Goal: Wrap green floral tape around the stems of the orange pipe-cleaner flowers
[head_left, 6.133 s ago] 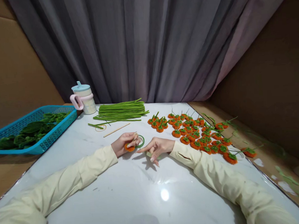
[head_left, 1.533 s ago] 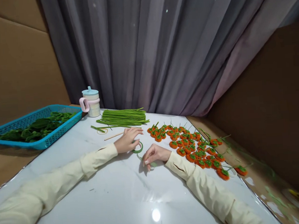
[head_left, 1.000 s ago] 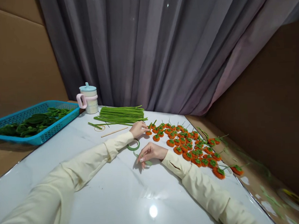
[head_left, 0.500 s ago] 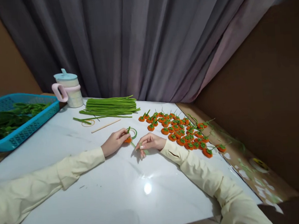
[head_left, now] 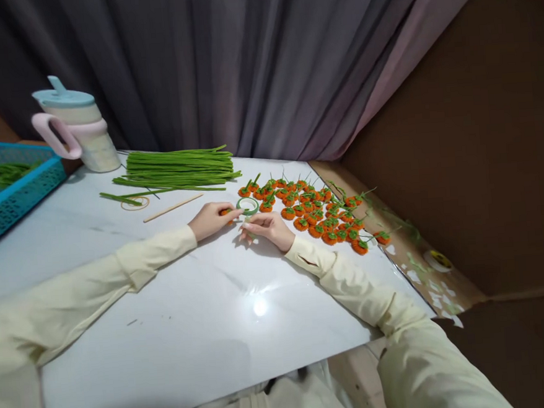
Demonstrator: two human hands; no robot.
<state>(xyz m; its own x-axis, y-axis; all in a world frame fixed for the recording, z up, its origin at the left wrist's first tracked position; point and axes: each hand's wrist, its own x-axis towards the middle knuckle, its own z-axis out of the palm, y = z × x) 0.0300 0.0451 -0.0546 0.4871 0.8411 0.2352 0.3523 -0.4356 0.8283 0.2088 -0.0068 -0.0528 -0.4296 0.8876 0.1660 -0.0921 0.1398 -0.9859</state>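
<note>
My left hand (head_left: 211, 219) rests on the white table (head_left: 190, 309) with its fingers closed round a small orange fuzzy pumpkin (head_left: 226, 213). Just right of it, my right hand (head_left: 265, 226) is curled, fingertips pinched on a thin green strip that I cannot make out clearly. A green tape roll (head_left: 247, 205) lies flat just beyond both hands. Several finished orange pumpkins with green tops (head_left: 312, 213) are spread out to the right of the roll.
A bundle of green stems (head_left: 179, 169) lies at the back, with a wooden stick (head_left: 172, 207) and a rubber band (head_left: 135, 203) nearer. A pink-handled cup (head_left: 77, 130) stands back left beside a blue basket (head_left: 5, 191) of leaves. A grey curtain hangs behind.
My left hand reached out to the pumpkin pile, took one orange pumpkin and drew back beside the tape roll. The right hand stayed near the roll. The camera view shifted right and down.
</note>
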